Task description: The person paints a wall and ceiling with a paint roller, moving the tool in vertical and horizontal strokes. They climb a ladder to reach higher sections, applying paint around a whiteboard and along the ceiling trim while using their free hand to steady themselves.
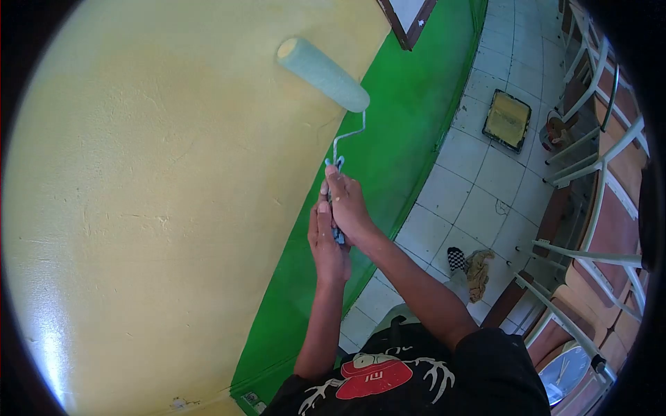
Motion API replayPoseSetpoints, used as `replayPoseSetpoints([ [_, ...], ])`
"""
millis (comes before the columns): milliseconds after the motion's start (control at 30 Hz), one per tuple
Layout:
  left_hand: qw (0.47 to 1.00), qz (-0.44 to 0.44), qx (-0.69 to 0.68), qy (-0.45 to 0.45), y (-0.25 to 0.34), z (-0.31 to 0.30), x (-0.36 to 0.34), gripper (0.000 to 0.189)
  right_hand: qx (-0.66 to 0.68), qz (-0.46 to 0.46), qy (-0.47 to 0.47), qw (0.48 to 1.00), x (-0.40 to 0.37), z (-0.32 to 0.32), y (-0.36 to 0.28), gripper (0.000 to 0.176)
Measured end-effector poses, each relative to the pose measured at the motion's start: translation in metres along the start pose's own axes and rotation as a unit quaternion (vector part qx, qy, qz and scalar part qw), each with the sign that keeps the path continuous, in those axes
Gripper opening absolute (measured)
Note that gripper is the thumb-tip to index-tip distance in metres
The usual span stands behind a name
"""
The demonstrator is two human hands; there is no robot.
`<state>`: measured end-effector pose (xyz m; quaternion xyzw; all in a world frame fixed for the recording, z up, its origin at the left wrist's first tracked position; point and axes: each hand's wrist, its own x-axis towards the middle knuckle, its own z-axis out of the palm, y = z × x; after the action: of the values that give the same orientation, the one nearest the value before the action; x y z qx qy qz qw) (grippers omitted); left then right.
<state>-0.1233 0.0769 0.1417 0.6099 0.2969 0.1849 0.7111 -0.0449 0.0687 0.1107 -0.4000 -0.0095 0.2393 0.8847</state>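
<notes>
A paint roller (325,76) with a pale, fluffy sleeve is raised in front of the wall. Its thin wire frame bends down to a handle that is mostly covered by fingers. My right hand (348,204) is wrapped around the upper handle, thumb pointing up towards the wire. Just below and to the left, my left hand (328,243) closes on the lower handle, whose bluish end shows between the wrists. The roller sleeve overlaps the border between the cream-yellow upper wall (173,173) and the green lower wall (402,132).
A black paint tray (485,121) with yellow paint lies on the white tiled floor (479,215), beside a small bucket (553,133). Chairs (610,187) line the right side. A brown cloth (479,274) lies by my checkered foot (456,258). A wall clock (565,371) rests among the chairs. A brown frame (409,35) hangs above.
</notes>
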Motion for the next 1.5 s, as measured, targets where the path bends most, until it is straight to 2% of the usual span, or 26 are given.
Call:
replayPoseSetpoints([
  [267,0.999,-0.032,0.017,-0.01,0.01,-0.001,0.012,0.054,0.018,0.025,0.004,1.0,0.013,0.001,-0.008,0.048],
  [333,0.999,-0.03,0.021,-0.007,0.008,-0.005,0.005,0.054,-0.053,-0.007,0.003,0.999,0.003,0.001,0.0,0.048],
  [467,1.0,-0.013,-0.013,0.02,0.0,-0.027,-0.014,0.052,-0.008,0.022,-0.002,1.0,-0.026,0.016,0.008,0.048],
  [567,0.999,-0.018,-0.01,0.035,0.003,-0.039,-0.029,0.051,-0.027,-0.004,-0.001,1.0,-0.039,0.021,0.025,0.047],
  [633,0.999,-0.02,-0.003,0.046,0.001,-0.048,-0.04,0.051,0.017,0.047,-0.025,0.998,-0.054,0.025,0.023,0.047],
  [733,0.999,-0.016,-0.008,0.052,-0.005,-0.063,-0.058,0.051,-0.029,0.03,-0.032,0.999,-0.07,0.025,0.047,0.047],
  [833,0.998,-0.024,-0.001,0.064,-0.001,-0.064,-0.072,0.05,0.004,0.043,-0.022,0.999,-0.09,0.032,0.033,0.046],
  [967,0.998,-0.018,-0.012,0.062,0.0,-0.056,-0.065,0.05,-0.01,0.056,-0.034,0.998,-0.079,0.026,0.022,0.047],
  [1033,0.998,-0.001,-0.014,0.054,0.001,-0.041,-0.049,0.05,-0.022,0.028,-0.022,0.999,-0.061,0.02,0.02,0.047],
  [1167,0.999,-0.025,0.003,0.024,0.002,-0.024,-0.022,0.047,-0.053,0.018,-0.009,0.998,-0.027,0.005,0.012,0.047],
  [1233,0.999,-0.037,0.011,0.003,-0.001,-0.022,-0.018,0.046,0.027,0.064,-0.022,0.997,-0.027,0.004,-0.006,0.047],
  [1333,1.0,-0.025,0.002,0.019,0.001,-0.022,-0.029,0.048,-0.018,0.021,-0.024,0.999,-0.029,0.003,0.017,0.047],
  [1500,0.998,-0.018,-0.026,0.052,-0.005,-0.05,-0.064,0.049,-0.041,0.05,-0.043,0.997,-0.071,0.017,0.034,0.047],
])
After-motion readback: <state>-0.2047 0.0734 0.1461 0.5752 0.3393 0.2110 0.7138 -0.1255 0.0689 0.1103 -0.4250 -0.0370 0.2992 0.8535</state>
